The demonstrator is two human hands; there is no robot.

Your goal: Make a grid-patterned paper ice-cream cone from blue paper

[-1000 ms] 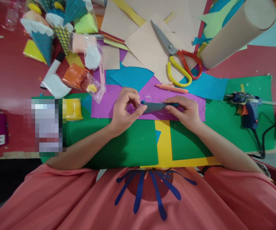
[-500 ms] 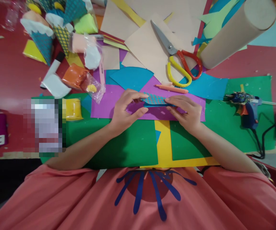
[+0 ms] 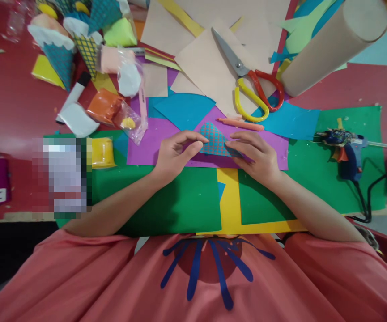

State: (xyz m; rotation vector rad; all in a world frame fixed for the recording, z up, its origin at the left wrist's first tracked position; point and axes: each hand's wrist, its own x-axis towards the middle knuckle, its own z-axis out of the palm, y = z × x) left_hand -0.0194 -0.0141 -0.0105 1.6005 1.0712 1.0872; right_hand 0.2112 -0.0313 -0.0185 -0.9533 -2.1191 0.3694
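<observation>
A blue paper piece with an orange grid (image 3: 214, 139) is held between my two hands above the purple sheet (image 3: 142, 154). Thumb and fingers of my left hand (image 3: 180, 150) pinch its left edge. My right hand (image 3: 256, 154) grips the right end, its fingers hiding that end. The patterned face is turned up and looks roughly triangular. Just beyond lie a pink marker (image 3: 242, 124) and a plain blue paper fan shape (image 3: 186, 109). Large scissors (image 3: 243, 74) with one red and one yellow handle rest on beige sheets (image 3: 196, 67).
A hot glue gun (image 3: 349, 152) with its cord lies on the green sheet (image 3: 367, 120) at right. A thick beige roll (image 3: 330, 49) stands beyond it. At left are finished paper cones (image 3: 57, 58), clay packets (image 3: 104, 106) and a white marker (image 3: 74, 96).
The gridded paper has turned from a nearly edge-on, folded look to showing a broad patterned face. My left fingers have closed into a tighter pinch; my right hand has shifted slightly left.
</observation>
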